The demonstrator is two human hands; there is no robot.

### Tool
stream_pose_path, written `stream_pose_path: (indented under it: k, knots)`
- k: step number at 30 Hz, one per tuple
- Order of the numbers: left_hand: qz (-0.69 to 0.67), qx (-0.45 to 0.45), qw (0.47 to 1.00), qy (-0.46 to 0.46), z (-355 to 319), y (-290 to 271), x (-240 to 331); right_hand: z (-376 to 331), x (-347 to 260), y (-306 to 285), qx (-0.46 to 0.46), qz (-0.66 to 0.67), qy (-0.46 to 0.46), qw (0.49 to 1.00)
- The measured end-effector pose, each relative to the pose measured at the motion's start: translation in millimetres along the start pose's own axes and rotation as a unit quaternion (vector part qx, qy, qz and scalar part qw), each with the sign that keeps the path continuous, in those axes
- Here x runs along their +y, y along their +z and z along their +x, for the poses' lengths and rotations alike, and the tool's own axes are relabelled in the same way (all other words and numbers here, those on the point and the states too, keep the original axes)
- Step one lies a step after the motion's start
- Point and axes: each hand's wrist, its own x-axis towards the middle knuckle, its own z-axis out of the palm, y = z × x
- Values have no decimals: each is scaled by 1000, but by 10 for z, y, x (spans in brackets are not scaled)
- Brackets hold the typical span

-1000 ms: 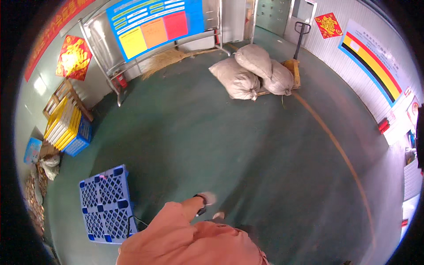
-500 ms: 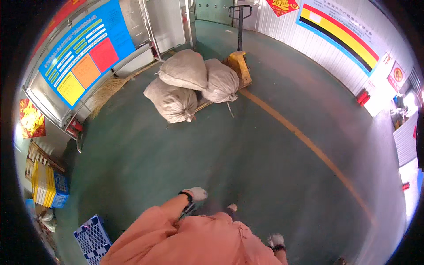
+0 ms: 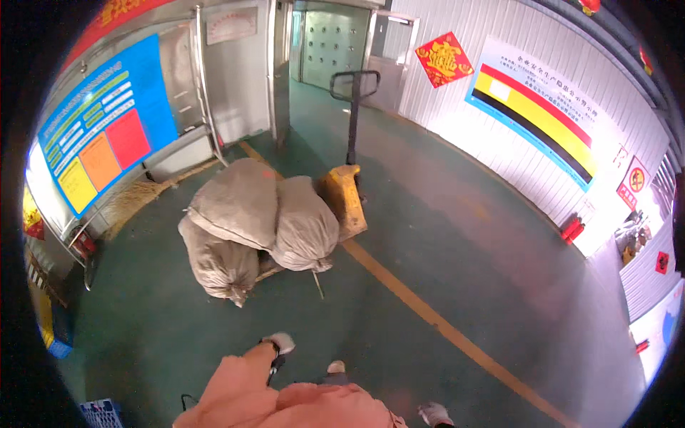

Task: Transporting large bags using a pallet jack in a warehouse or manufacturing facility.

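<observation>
My left hand (image 3: pixel 282 343), in a white glove with a dark band at the wrist, swings out in front of my body; no object shows in it. Low on the right is my right hand (image 3: pixel 434 413), also white-gloved, its fingers loosely apart and holding nothing I can see. Ahead, several bulging cloth sacks lie heaped: one sack (image 3: pixel 239 203) rests on top of another sack (image 3: pixel 221 267), and a third sack (image 3: pixel 305 225) leans at their right. They are on a yellow pallet jack (image 3: pixel 344 200) whose dark handle (image 3: pixel 354 107) stands upright. Neither hand touches them.
An orange line (image 3: pixel 428 314) crosses the green floor. Left of the sacks stands a metal-framed blue board (image 3: pixel 107 128), with a blue plastic pallet (image 3: pixel 101 414) lower down. Red fire extinguishers (image 3: pixel 572 229) stand by the right wall. A doorway (image 3: pixel 328 46) opens at the back.
The sacks and pallet jack appear nearer and lower in view, shifted left, as I walk forward and my view tilts up. Both hands stay apart from them.
</observation>
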Motion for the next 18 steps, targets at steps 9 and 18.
stream_pose_path:
  k: [9, 18]
  knots:
    - [-12, 140, 964, 226, 2176, -3452, 1996, 984, 628, -1441, -170, -90, 3, 981]
    - [-255, 222, 926, 166, 3722, -6283, 3562, 4540, 1965, -4147, -80, -215, -82, 970]
